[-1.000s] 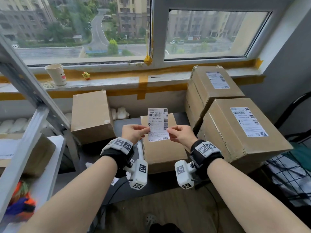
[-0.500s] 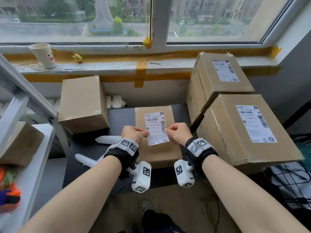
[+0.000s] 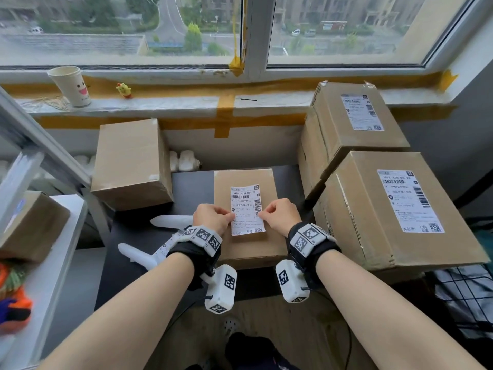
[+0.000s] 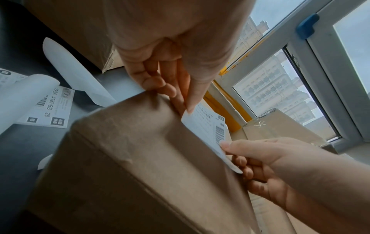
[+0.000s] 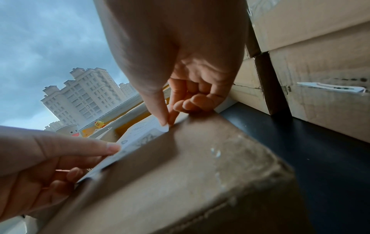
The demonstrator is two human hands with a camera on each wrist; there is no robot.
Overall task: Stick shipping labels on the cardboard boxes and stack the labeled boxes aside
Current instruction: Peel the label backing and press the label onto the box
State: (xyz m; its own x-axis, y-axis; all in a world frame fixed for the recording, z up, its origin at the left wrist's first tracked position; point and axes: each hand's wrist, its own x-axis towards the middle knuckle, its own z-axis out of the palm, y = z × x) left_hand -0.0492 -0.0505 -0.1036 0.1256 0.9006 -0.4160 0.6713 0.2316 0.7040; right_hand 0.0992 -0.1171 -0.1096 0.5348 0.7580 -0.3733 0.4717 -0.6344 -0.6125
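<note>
A white shipping label (image 3: 246, 209) lies low over the top of a small cardboard box (image 3: 248, 252) on the dark table (image 3: 192, 182). My left hand (image 3: 213, 217) pinches the label's left edge and my right hand (image 3: 280, 216) pinches its right edge, thumb and forefinger closed on the paper. In the left wrist view the label (image 4: 208, 128) sits just above the box top (image 4: 140, 158). The right wrist view shows the label (image 5: 138, 139) tilted, its near corner close to the box (image 5: 190, 166). Two labelled boxes (image 3: 400, 209) (image 3: 354, 124) are stacked at the right.
An unlabelled box (image 3: 130, 164) stands at the back left of the table. Peeled backing strips (image 3: 138, 255) and a spare label (image 4: 48, 109) lie left of the small box. A paper cup (image 3: 70, 86) and a small yellow figure (image 3: 124, 90) sit on the windowsill. A shelf (image 3: 53, 236) stands at the left.
Both hands have brought the label down from in front of the box to just above its top. The camera has tilted downward.
</note>
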